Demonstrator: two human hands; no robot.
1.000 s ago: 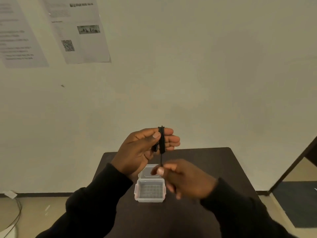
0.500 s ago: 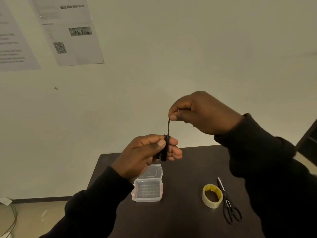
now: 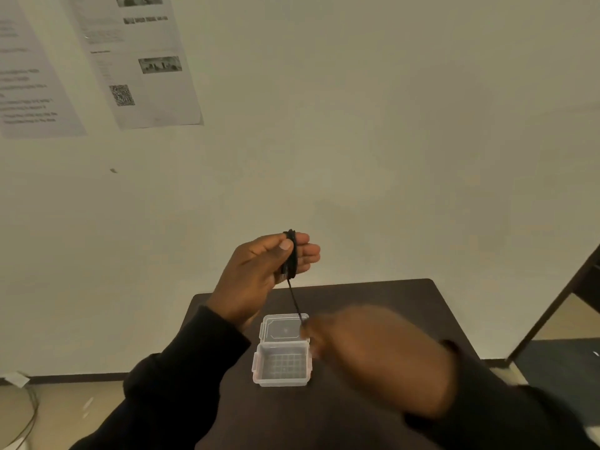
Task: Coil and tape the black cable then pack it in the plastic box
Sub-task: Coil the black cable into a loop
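- The black cable (image 3: 291,254) is thin and matt, wound into a narrow bundle of several loops that stands upright across the fingers of the left hand (image 3: 256,277).
- The left hand is raised above the table (image 3: 389,297), thumb pressed on the coil against the half-curled fingers, so it grips the bundle.
- One loose strand runs from the bottom of the coil down and slightly right to the right hand (image 3: 376,355).
- The right hand is blurred; its fingertips seem closed on the strand's end, though the grip is hard to make out.
- The plastic box (image 3: 281,365) sits open on the table below the left hand, just left of the right hand, its lid tipped back.
- Half a second ago the right hand was up above the left, pulling the strand upward; now it is low, beside the box, with the strand trailing downward.
- That hand now hides the spot where the tape roll and scissors showed.
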